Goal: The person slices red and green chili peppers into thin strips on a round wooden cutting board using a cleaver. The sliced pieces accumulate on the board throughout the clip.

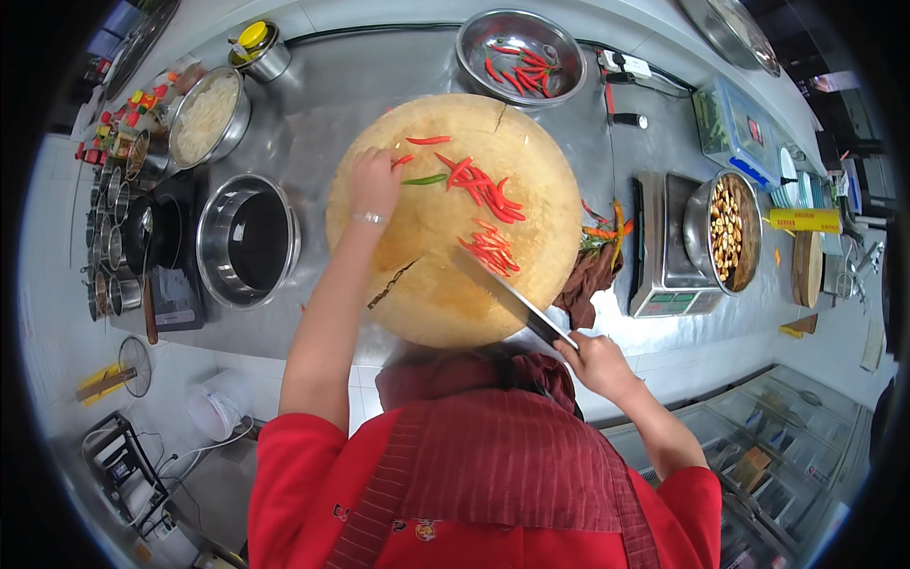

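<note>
The left hand (373,182) rests fingers-down on a red chili (402,160) on the chopping board (417,284). The right hand (597,364) is clamped on the cleaver (512,296) handle. The chilies look light, slick and rollable; best pinned near the stem.

Commercial kitchen: steel counter (379,85), ladle pots (109,237)

From above I see my left hand (373,183) resting on a round wooden cutting board (417,275) beside a heap of red chillies (479,190), while my right hand (599,365) grips a cleaver (502,289) whose blade lies flat across the board on the steel desk (322,104).
</note>
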Motion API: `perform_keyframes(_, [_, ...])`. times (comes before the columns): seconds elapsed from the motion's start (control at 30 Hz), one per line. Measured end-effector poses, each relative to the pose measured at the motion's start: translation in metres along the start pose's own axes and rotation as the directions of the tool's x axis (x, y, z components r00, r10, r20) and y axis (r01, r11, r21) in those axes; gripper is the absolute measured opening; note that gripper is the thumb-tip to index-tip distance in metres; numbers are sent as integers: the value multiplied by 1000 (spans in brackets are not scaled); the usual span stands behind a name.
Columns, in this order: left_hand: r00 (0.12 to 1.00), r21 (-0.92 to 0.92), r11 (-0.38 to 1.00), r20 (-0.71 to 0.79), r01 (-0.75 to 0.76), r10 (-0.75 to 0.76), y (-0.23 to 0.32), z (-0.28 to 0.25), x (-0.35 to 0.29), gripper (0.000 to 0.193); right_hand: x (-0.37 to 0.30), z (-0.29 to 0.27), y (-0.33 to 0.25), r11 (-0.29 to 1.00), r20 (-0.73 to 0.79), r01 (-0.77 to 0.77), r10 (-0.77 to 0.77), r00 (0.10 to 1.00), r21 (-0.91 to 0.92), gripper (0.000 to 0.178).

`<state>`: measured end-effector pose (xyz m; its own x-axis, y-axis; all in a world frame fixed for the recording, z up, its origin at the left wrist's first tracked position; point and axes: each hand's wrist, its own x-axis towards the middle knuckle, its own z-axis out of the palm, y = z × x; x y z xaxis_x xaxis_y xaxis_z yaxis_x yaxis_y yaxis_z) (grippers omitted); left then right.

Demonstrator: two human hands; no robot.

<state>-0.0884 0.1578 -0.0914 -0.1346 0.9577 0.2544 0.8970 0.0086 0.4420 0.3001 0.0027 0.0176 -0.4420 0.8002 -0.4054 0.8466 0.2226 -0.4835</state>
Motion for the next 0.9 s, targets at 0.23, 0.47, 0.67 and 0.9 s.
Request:
perform_keyframes(0.23, [906,-261,887,84,-381,414,86,-26,-148,16,4,-2,1,999,-43,-19,20,999,33,28])
perform_keyframes(0.47, [951,-277,910,-77,-309,299,96,-11,-186,21,-2,-3,-10,989,-46,20,-27,999,-148,29])
perform_keyframes(0.67, [956,-245,924,-56,-294,289,87,-2,-197,26,-17,-23,-31,977,38,71,-65,997,-199,26])
perform_keyframes(0.9, [943,-264,905,-85,-332,321,84,1,-197,23,-12,-27,-32,976,96,86,-68,993,-200,25])
